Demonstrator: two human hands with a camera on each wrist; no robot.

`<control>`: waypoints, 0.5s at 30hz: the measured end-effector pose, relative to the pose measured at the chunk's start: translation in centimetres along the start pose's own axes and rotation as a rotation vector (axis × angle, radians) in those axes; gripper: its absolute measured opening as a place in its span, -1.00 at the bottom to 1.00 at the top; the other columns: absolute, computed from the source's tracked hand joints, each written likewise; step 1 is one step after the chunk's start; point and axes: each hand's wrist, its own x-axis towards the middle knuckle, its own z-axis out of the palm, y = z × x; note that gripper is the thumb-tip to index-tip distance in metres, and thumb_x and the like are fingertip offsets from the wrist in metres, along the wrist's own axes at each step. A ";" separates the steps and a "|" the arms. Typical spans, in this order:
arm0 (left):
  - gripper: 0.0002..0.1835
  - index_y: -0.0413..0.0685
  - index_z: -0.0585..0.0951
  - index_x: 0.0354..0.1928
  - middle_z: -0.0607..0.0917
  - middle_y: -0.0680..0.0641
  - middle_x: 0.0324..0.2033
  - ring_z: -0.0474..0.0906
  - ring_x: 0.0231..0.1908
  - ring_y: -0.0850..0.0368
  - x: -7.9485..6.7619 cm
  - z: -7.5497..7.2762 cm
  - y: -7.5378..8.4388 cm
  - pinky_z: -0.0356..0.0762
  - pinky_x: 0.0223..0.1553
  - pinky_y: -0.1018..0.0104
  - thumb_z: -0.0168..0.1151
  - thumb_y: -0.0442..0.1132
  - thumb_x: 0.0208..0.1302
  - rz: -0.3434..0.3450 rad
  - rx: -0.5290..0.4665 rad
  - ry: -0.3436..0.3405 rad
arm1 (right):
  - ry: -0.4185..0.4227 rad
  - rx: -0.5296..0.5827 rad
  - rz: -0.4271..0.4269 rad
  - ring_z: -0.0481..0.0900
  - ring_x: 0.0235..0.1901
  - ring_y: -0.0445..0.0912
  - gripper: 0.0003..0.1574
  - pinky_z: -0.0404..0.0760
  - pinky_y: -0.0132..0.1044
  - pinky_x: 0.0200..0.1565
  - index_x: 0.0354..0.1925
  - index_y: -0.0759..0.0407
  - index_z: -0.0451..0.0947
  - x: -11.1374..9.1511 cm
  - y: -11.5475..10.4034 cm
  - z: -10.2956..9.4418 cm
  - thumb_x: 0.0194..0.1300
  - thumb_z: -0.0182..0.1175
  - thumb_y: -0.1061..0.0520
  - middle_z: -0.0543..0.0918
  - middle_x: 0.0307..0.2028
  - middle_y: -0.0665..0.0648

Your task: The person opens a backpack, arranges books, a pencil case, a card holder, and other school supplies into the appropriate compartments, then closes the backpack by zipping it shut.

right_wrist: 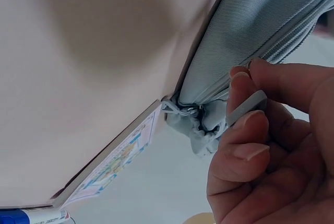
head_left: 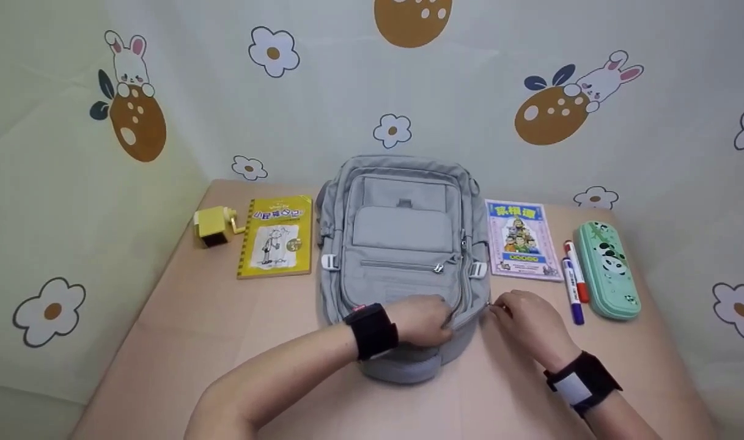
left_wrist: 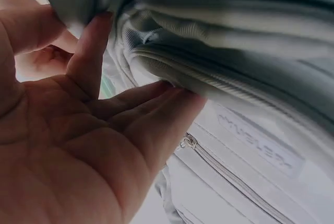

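Observation:
A grey backpack point(head_left: 402, 229) lies on the table with its front pockets facing up. My left hand point(head_left: 422, 320) is at its lower right part. In the left wrist view, the fingers point(left_wrist: 172, 114) of that hand reach in at a zippered edge point(left_wrist: 209, 80) and grip the fabric. At the bag's lower right side is my right hand point(head_left: 526, 318). Its thumb and index finger pinch a zipper pull point(right_wrist: 249, 67), as the right wrist view shows. A grey pull tab point(right_wrist: 247, 107) lies between the fingers, beside the side zipper point(right_wrist: 282, 38).
Left of the bag are a yellow book point(head_left: 275, 237) and a yellow pencil sharpener point(head_left: 213, 225) with a crank. To the right lie a pink-bordered book point(head_left: 521, 239), a blue marker point(head_left: 572, 293), a red marker point(head_left: 579, 275) and a green panda pencil case point(head_left: 607, 269). A patterned curtain point(head_left: 335, 91) hangs behind.

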 end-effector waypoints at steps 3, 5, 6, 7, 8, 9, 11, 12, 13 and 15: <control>-0.78 -0.05 0.58 -0.33 0.62 0.00 -0.31 0.54 -0.36 0.12 -1.2 -0.2 -0.1 0.58 -0.24 0.24 0.22 -0.08 0.40 0.009 0.019 -0.036 | -0.008 -0.010 -0.004 0.67 -0.33 0.03 -0.94 0.64 0.02 -0.18 -0.30 0.17 0.72 -0.1 -0.1 -0.1 0.34 0.35 0.20 0.70 -0.40 0.07; -0.79 -0.03 0.54 -0.37 0.60 0.02 -0.36 0.53 -0.38 0.12 -1.9 -0.4 -0.2 0.57 -0.27 0.24 0.22 -0.10 0.41 0.014 0.028 -0.054 | -0.015 -0.011 -0.003 0.68 -0.32 0.04 -0.94 0.64 0.03 -0.17 -0.28 0.18 0.73 -0.2 -0.1 -0.3 0.35 0.34 0.20 0.70 -0.39 0.08; -0.80 -0.02 0.53 -0.38 0.59 0.03 -0.37 0.54 -0.38 0.12 -2.2 -0.5 -0.2 0.58 -0.27 0.23 0.22 -0.12 0.41 0.018 0.035 -0.059 | -0.020 -0.011 -0.003 0.68 -0.31 0.05 -0.94 0.64 0.03 -0.16 -0.27 0.18 0.73 -0.2 -0.2 -0.3 0.35 0.33 0.21 0.71 -0.38 0.09; -0.82 -0.03 0.54 -0.36 0.60 0.03 -0.37 0.55 -0.36 0.11 -2.4 -0.5 -0.2 0.59 -0.25 0.22 0.21 -0.14 0.41 0.021 0.040 -0.059 | -0.024 -0.012 -0.001 0.68 -0.30 0.05 -0.94 0.64 0.04 -0.16 -0.26 0.18 0.73 -0.3 -0.2 -0.4 0.35 0.33 0.21 0.70 -0.38 0.09; -0.85 -0.03 0.54 -0.32 0.61 0.03 -0.36 0.57 -0.34 0.10 -2.5 -0.5 -0.3 0.60 -0.22 0.21 0.19 -0.16 0.42 0.020 0.045 -0.061 | -0.027 -0.015 -0.001 0.68 -0.30 0.06 -0.94 0.64 0.04 -0.16 -0.26 0.18 0.73 -0.3 -0.2 -0.4 0.35 0.33 0.21 0.70 -0.38 0.09; -0.88 -0.04 0.55 -0.28 0.62 0.02 -0.33 0.59 -0.30 0.10 -2.7 -0.5 -0.3 0.61 -0.18 0.20 0.17 -0.18 0.43 0.019 0.047 -0.059 | -0.027 -0.019 -0.002 0.68 -0.30 0.06 -0.94 0.64 0.03 -0.16 -0.27 0.18 0.72 -0.3 -0.2 -0.4 0.35 0.33 0.22 0.70 -0.38 0.09; -0.91 -0.06 0.57 -0.20 0.65 -0.01 -0.28 0.63 -0.23 0.06 -2.8 -0.4 -0.4 0.62 -0.11 0.18 0.13 -0.22 0.46 0.011 0.042 -0.054 | -0.026 -0.025 -0.004 0.67 -0.31 0.05 -0.95 0.64 0.02 -0.17 -0.28 0.18 0.72 -0.4 -0.2 -0.4 0.34 0.32 0.22 0.69 -0.39 0.08; -0.91 -0.07 0.57 -0.17 0.66 -0.02 -0.25 0.64 -0.20 0.05 -2.8 -0.4 -0.5 0.62 -0.08 0.18 0.11 -0.23 0.47 0.002 0.034 -0.053 | -0.021 -0.028 -0.007 0.66 -0.32 0.05 -0.94 0.63 0.02 -0.19 -0.29 0.17 0.72 -0.4 -0.3 -0.4 0.35 0.32 0.22 0.68 -0.40 0.07; -0.90 -0.08 0.57 -0.14 0.67 -0.04 -0.23 0.65 -0.17 0.04 -2.8 -0.3 -0.5 0.62 -0.05 0.18 0.10 -0.24 0.48 -0.006 0.026 -0.052 | -0.014 -0.031 -0.010 0.66 -0.32 0.04 -0.94 0.63 0.01 -0.20 -0.30 0.17 0.71 -0.5 -0.3 -0.4 0.35 0.32 0.22 0.67 -0.41 0.06; -0.90 -0.07 0.56 -0.13 0.68 -0.05 -0.22 0.66 -0.15 0.03 -2.7 -0.2 -0.6 0.62 -0.03 0.19 0.08 -0.23 0.50 -0.024 0.005 -0.056 | -0.003 -0.034 -0.016 0.65 -0.34 0.03 -0.93 0.62 0.00 -0.22 -0.32 0.15 0.71 -0.7 -0.5 -0.3 0.34 0.32 0.23 0.66 -0.43 0.04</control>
